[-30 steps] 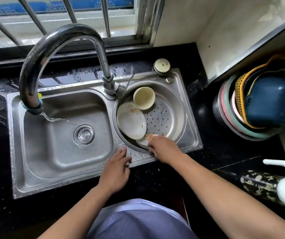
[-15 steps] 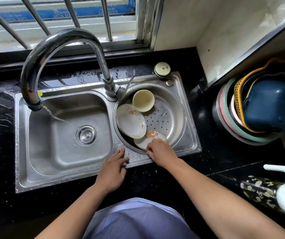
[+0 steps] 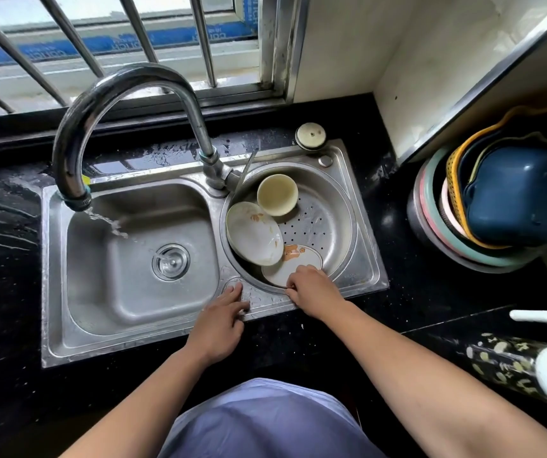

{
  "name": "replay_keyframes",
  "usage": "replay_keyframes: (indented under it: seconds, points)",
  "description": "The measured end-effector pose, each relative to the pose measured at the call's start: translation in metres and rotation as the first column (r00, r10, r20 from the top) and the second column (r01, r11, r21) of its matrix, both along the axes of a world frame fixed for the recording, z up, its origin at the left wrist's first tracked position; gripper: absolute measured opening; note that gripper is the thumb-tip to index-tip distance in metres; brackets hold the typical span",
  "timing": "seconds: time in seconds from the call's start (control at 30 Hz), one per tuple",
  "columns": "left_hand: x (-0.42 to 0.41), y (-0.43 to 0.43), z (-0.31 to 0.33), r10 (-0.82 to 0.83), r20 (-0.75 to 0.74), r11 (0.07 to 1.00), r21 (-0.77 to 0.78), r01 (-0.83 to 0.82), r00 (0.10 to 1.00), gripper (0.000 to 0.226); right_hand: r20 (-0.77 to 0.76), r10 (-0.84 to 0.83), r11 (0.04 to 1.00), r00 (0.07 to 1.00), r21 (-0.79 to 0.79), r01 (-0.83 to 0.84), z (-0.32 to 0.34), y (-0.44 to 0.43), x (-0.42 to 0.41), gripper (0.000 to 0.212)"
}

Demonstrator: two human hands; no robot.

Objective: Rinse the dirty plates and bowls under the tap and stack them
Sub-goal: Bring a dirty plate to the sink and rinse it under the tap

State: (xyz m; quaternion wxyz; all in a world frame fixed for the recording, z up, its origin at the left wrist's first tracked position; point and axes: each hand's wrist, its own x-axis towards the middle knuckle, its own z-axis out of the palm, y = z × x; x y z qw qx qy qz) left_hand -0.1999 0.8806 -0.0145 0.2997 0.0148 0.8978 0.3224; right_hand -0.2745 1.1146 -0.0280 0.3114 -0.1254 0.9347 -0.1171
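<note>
Little has shifted since the earlier frames: both hands sit where they were, and the flowered plate [image 3: 293,264] shows a bit more of its face beyond the right hand's knuckles. The right hand [image 3: 311,289] is curled over the near rim of that plate, fingers [image 3: 306,271] on its upper face, thumb side at the basin edge; the grip looks closed on the rim, though whether the plate has left the basin floor cannot be told. The left hand [image 3: 220,320] lies flat and spread on the sink's rim [image 3: 265,302], holding nothing.

Just past the right hand's fingertips a larger soiled plate [image 3: 254,234] leans over the flowered one's far edge, and beyond that stands a cream bowl [image 3: 277,194]. Water runs from the tap [image 3: 77,193] into the left basin [image 3: 126,279], well off to the far side of the left hand.

The likely trouble is the overlap: drawing the lower plate out could tip the leaning one so it slides and knocks the bowl or the steel. A wet, greasy rim pinched by one hand could also slip on the way across to the stream
</note>
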Motion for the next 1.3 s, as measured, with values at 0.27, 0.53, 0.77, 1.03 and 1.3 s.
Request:
replay_keyframes:
  seconds: [0.27,0.53,0.77,1.03,1.3]
  points:
    - [0.002,0.004,0.001,0.016,-0.017,1.0,-0.002,-0.016,1.0,0.042,0.057,-0.01,0.999,0.998,0.033,0.008,0.005,0.002,-0.003,0.046]
    - [0.003,0.007,0.001,0.011,-0.028,1.0,-0.025,-0.012,1.0,0.042,0.003,-0.022,1.0,1.0,0.0,0.022,0.003,0.005,0.003,0.048]
    - [0.006,0.016,0.007,0.004,-0.085,0.999,-0.04,-0.007,0.996,0.04,-0.098,-0.089,0.992,0.991,-0.098,0.08,0.01,0.013,0.02,0.04]
    - [0.015,0.027,0.026,-0.291,-0.074,0.957,0.0,0.292,0.954,0.038,-0.142,-0.398,0.91,0.906,-0.188,0.37,0.025,0.021,0.077,0.037]
    - [0.039,0.015,0.011,-0.62,0.045,0.784,0.082,0.615,0.784,0.033,0.023,-0.885,0.453,0.465,-0.189,0.871,0.044,-0.002,0.215,0.022]
